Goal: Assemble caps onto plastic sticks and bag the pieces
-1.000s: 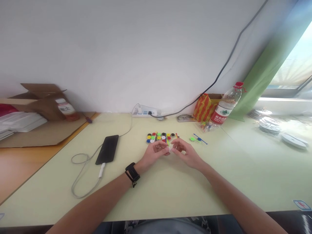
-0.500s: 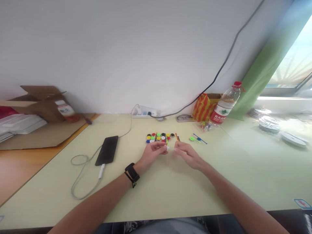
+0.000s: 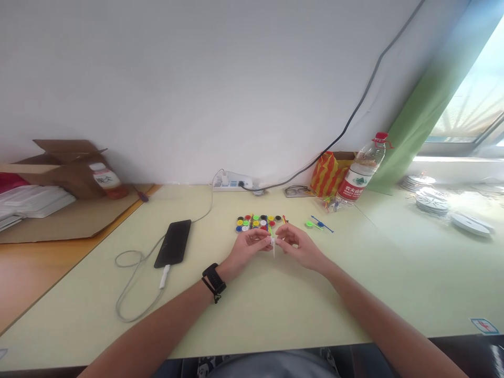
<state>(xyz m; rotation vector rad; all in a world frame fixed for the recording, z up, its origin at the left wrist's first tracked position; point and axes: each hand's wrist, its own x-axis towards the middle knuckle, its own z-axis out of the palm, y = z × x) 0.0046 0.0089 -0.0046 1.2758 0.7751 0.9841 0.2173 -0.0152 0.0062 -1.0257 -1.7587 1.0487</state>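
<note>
My left hand (image 3: 252, 244) pinches a small white plastic piece between thumb and fingertips, just above the table. At the same spot a thin white plastic pointer (image 3: 274, 251) hangs downward, with the thumb and index finger of my right hand (image 3: 299, 245) closed on it. The white parts touch or nearly touch; whether they are joined I cannot tell. Right behind my hands lies a cluster of round coloured discs (image 3: 256, 223), with slim arrows across some of them. To the right are a green disc piece (image 3: 309, 224) and a blue arrow (image 3: 321, 224).
A black phone (image 3: 173, 243) on a charging cable lies left. At the wall are a power strip (image 3: 232, 181), glasses (image 3: 297, 190), a striped bag (image 3: 328, 173) and a large water bottle (image 3: 361, 173). White disc stacks (image 3: 432, 202) stand right; a cardboard box (image 3: 71, 163) stands left.
My right hand has moved left to meet my left hand, and a white pointer now shows between them. My left hand has stayed nearly still.
</note>
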